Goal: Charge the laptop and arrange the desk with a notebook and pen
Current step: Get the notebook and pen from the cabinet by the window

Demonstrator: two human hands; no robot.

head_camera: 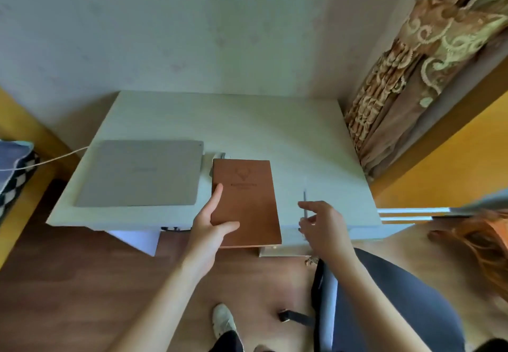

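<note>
A closed grey laptop (140, 173) lies on the left part of the white desk (275, 131), and a white cable (55, 158) runs off its left side. My left hand (211, 222) grips the near left edge of a brown notebook (247, 200), thumb on the cover; the notebook sits right of the laptop and overhangs the desk's front edge. My right hand (320, 224) holds a thin grey pen (305, 203) between thumb and fingers, its tip pointing away over the desk. A small charger block (220, 156) peeks out behind the notebook.
A dark blue chair (384, 296) stands at the lower right under my right arm. A patterned curtain (412, 77) hangs at the desk's right side. Checked bedding (13, 170) lies at the far left. The back and right of the desk are bare.
</note>
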